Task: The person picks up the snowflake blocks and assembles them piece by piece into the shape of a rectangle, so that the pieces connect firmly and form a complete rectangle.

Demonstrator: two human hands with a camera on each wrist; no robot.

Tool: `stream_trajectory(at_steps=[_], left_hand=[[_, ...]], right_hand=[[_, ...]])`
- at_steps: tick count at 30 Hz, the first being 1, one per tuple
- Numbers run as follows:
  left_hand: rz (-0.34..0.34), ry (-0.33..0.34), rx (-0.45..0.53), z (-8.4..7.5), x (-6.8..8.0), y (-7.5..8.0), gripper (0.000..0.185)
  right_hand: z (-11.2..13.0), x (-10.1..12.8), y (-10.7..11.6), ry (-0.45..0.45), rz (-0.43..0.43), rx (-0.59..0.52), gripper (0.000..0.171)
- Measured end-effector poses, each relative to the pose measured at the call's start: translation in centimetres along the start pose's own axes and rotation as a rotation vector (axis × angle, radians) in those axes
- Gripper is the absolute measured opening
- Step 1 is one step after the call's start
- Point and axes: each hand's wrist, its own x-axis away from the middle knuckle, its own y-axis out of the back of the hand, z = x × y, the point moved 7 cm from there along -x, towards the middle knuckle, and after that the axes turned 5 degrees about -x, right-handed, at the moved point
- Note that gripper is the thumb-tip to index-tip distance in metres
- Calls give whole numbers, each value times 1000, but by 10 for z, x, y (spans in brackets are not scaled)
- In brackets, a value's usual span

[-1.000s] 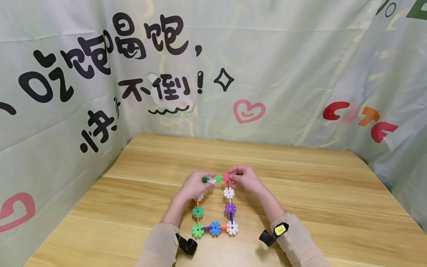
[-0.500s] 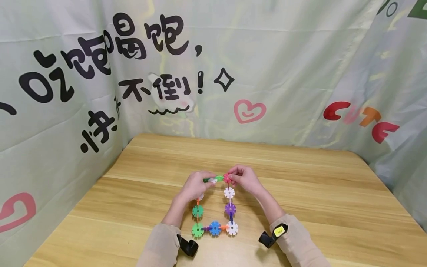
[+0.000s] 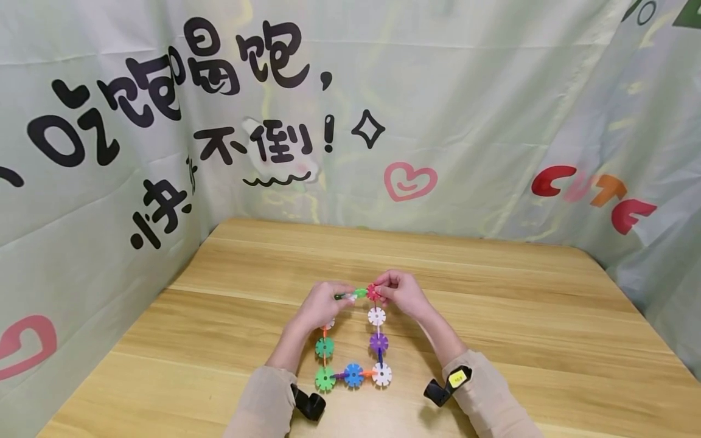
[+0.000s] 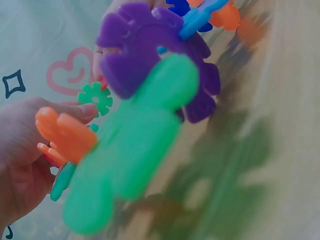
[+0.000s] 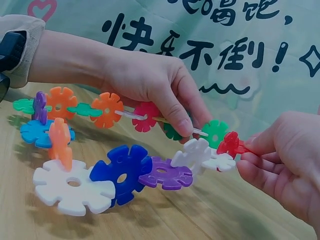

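A square frame of coloured snowflake pieces (image 3: pixel 353 375) lies on the wooden table (image 3: pixel 493 316); its far side is lifted. My left hand (image 3: pixel 344 295) pinches the far-left run of the chain just behind a green piece (image 3: pixel 359 293) (image 5: pixel 215 132). My right hand (image 3: pixel 381 293) pinches a red piece (image 3: pixel 373 292) (image 5: pixel 231 144) at the top of the right-hand run, above white (image 5: pixel 197 152), purple (image 5: pixel 165 175) and blue (image 5: pixel 122 172) pieces. Green and red sit right next to each other; I cannot tell whether they are joined. In the left wrist view a blurred green piece (image 4: pixel 135 145) and a purple one (image 4: pixel 155 55) fill the picture.
Printed cloth walls (image 3: pixel 383 109) close in the table at the back, left and right. Bare wood (image 3: pixel 230 340) lies around the frame. A black camera sits on each wrist (image 3: pixel 306 403) (image 3: pixel 446 384).
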Motion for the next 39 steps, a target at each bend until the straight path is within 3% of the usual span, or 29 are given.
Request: stream_trajectory(at_steps=[14,23,30,39], left_hand=[[-20,-22,-29,-2,-1,1,29],[-21,-26,-35,-4,-1,0,29],[-20,-5,-32,0,0,-2,29],[-31,-32,-44,-6,1,0,31]], right_hand=[[-2,0,-1,-17,-7,-84,10],[-2,0,-4,-4,-2,-62,10],[-4,1,-4,-17,44,-76,13],[-4,1,-2,-40,81,-65,17]])
